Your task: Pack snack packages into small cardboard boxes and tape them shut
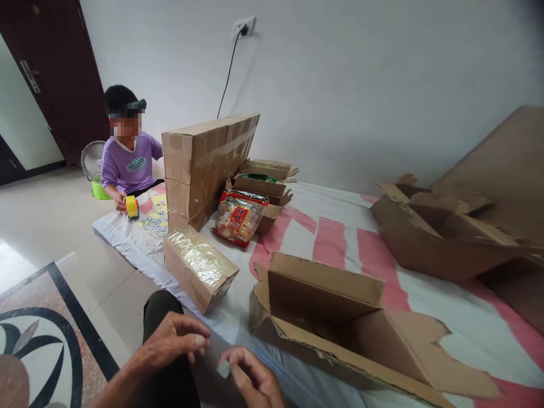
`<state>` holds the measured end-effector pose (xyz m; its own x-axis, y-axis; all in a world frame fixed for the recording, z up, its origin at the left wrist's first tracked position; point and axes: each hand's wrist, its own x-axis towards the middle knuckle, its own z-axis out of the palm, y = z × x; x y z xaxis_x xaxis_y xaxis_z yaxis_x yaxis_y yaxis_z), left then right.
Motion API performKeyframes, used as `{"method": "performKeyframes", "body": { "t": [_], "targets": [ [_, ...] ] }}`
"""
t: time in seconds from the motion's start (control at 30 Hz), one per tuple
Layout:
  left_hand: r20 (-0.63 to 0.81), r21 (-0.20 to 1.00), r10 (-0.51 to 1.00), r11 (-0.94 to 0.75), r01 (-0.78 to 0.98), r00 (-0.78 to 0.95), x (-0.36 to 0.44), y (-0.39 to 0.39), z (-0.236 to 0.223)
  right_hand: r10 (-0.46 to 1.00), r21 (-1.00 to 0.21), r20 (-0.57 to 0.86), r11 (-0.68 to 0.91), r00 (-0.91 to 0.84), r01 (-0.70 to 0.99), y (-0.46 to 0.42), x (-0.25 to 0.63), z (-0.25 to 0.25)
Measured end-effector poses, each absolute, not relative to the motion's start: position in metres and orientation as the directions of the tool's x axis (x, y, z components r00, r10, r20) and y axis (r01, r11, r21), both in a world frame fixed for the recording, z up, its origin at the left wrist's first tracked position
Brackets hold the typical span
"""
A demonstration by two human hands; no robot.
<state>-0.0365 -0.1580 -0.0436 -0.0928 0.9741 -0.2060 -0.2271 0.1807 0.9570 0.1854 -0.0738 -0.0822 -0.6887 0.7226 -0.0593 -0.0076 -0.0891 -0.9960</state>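
My left hand (176, 340) hovers above my dark-trousered knee, fingers loosely bent and apart, with nothing seen in it. Beside it, my right hand (255, 377) pinches a small pale scrap (223, 369) between thumb and finger; its material is unclear. Ahead of both hands lies a small closed carton (202, 263), its top covered with shiny clear tape. An open cardboard box (323, 289) with raised flaps stands to the right, close to my right hand. Neither hand touches these boxes.
Behind stand a tall taped carton (204, 170), a red snack bag (241, 218) and opened boxes (272, 187). More torn cardboard (446, 226) lies right on the striped sheet (329, 241). Another person (131, 161) sits far left, a hand on a yellow object (131, 207).
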Motion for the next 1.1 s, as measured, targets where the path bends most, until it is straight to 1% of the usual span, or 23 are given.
{"method": "performKeyframes", "body": {
  "t": [0.07, 0.17, 0.3, 0.4, 0.5, 0.6, 0.93, 1.03, 1.1],
  "targets": [
    [-0.221, 0.942, 0.971, 0.187, -0.277, -0.096, -0.018, -0.161, -0.043, 0.713, -0.999, -0.012, -0.033, -0.701, -0.017, -0.073, 0.175, -0.077],
    [-0.208, 0.949, 0.966, 0.160, -0.273, -0.156, -0.016, -0.160, -0.041, 0.744, -0.999, 0.024, -0.015, -0.668, -0.052, -0.074, 0.163, -0.071],
    [-0.157, 0.960, 0.969, 0.104, -0.258, -0.190, -0.026, -0.160, -0.035, 0.764, -0.996, 0.008, -0.054, -0.645, -0.077, -0.076, 0.151, -0.055],
    [-0.128, 0.956, 0.969, 0.064, -0.286, -0.209, -0.030, -0.160, -0.027, 0.778, -0.989, -0.016, -0.105, -0.628, -0.105, -0.077, 0.142, -0.043],
    [-0.093, 0.954, 0.979, 0.035, -0.296, -0.181, -0.032, -0.159, -0.020, 0.794, -0.979, -0.018, -0.139, -0.607, -0.152, -0.076, 0.134, -0.035],
    [-0.068, 0.967, 0.984, 0.024, -0.252, -0.167, -0.032, -0.157, -0.018, 0.805, -0.977, -0.013, -0.136, -0.594, -0.163, -0.076, 0.132, -0.033],
    [-0.059, 0.980, 0.965, 0.008, -0.197, -0.254, -0.021, -0.152, -0.020, 0.803, -0.972, -0.018, -0.154, -0.595, -0.180, -0.076, 0.131, -0.041],
    [-0.046, 0.983, 0.937, -0.020, -0.185, -0.348, -0.033, -0.153, -0.025, 0.795, -0.967, -0.017, -0.167, -0.606, -0.191, -0.075, 0.135, -0.047],
    [-0.029, 0.993, 0.878, -0.029, -0.114, -0.478, -0.062, -0.151, -0.028, 0.805, -0.982, 0.008, -0.105, -0.593, -0.156, -0.072, 0.144, -0.052]
  ]
}}
